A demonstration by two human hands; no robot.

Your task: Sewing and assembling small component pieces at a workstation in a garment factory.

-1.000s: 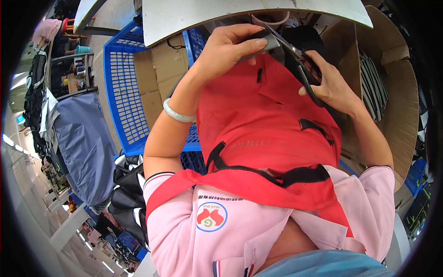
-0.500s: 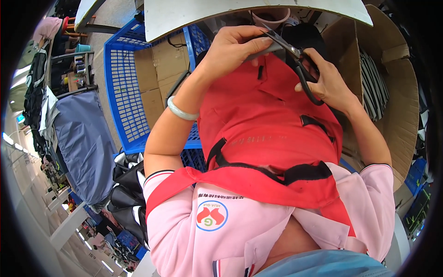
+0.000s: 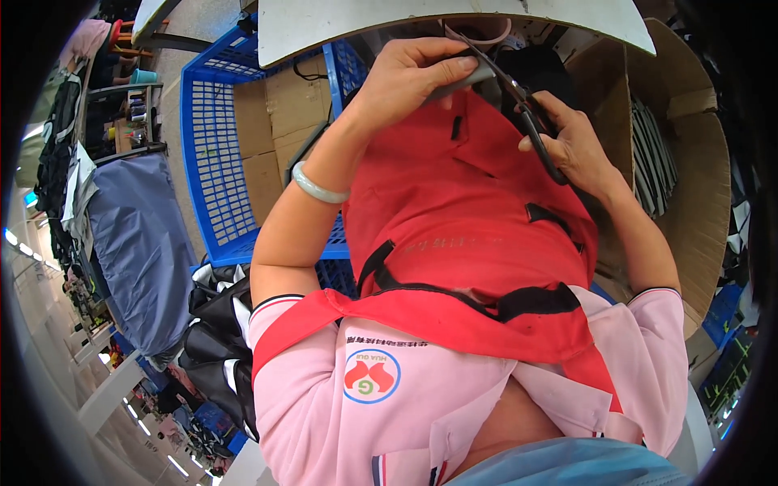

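My right hand (image 3: 577, 147) is closed round the black handles of a pair of scissors (image 3: 532, 130), above my red apron (image 3: 478, 194). Their blades point up and to the left, past the fingertips of my left hand (image 3: 413, 79), and look nearly together. Between the thumb and fingers of that hand is a grey piece (image 3: 481, 74) that looks like cloth, mostly hidden by the fingers. The blades run right beside its end; whether they touch it I cannot tell.
A white tabletop (image 3: 454, 14) edges the space just beyond my hands. To the left stands a blue plastic crate (image 3: 212, 154) with cardboard inside. On the right, an open cardboard box (image 3: 697, 170) holds dark striped pieces (image 3: 651, 158). Black and white material (image 3: 219, 340) is heaped by my left elbow.
The scissor blades, spread apart before, have come nearly together. Both hands stay in about the same place, the left still holding the grey piece.
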